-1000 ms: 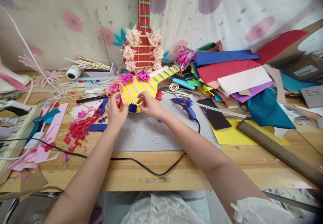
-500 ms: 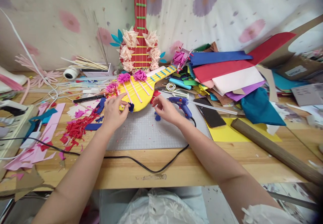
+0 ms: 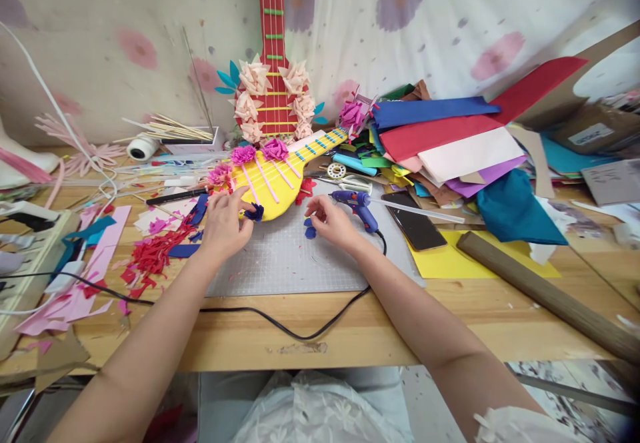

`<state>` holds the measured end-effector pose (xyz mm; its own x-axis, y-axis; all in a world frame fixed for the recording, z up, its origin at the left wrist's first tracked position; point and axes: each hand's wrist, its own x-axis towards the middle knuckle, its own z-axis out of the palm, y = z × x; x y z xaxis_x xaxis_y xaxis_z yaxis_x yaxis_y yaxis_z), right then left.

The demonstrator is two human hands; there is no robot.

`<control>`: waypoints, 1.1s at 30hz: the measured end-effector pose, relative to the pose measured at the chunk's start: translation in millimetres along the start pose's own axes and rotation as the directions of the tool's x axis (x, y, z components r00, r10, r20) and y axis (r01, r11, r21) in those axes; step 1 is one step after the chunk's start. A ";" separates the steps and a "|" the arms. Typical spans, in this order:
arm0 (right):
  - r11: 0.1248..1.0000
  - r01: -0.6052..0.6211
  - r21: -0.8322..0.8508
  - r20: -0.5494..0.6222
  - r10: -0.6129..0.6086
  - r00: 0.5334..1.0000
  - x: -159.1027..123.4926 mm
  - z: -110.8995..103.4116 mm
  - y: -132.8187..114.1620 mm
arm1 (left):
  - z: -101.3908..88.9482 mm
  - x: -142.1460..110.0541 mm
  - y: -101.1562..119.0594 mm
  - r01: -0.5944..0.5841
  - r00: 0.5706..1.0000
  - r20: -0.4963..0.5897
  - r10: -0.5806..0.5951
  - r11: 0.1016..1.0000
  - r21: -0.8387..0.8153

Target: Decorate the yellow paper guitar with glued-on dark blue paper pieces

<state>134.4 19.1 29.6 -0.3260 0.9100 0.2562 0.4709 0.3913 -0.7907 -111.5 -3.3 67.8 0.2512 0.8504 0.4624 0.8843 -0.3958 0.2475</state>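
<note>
A yellow paper guitar with pink strings and magenta flowers lies on the grey cutting mat. My left hand rests against the guitar's lower edge, its fingers pressed on a small dark blue paper flower. Just right of the guitar, my right hand pinches a small blue paper piece over the mat. A blue glue gun lies right behind that hand.
A red paper guitar with peach flowers leans on the wall. Stacked coloured sheets, a phone and a dark wooden bar fill the right side. Red and pink scraps lie left. A black cable crosses the table front.
My right hand left the guitar's body and moved right to the blue piece on the mat. My left hand stayed at the blue flower.
</note>
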 end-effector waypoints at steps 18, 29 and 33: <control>1.000 -0.004 0.005 -0.003 0.004 1.000 -2.2 0.5 6.0 | -5.6 5.8 2.5 -0.028 0.997 0.079 0.023 0.997 0.068; 0.999 -0.023 -0.027 -0.040 0.021 0.999 -4.0 -4.0 8.0 | -1.8 6.8 5.1 -0.038 0.995 0.094 0.029 0.995 0.097; 0.996 -0.055 -0.076 -0.006 0.055 0.998 -6.8 -24.3 2.8 | 1.7 6.4 4.6 0.001 0.999 0.045 -0.006 0.995 0.104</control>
<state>157.8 17.3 39.1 -0.2947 0.9309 0.2156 0.5493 0.3497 -0.7589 -105.2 0.9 70.4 0.2637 0.8673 0.4221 0.9206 -0.3570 0.1585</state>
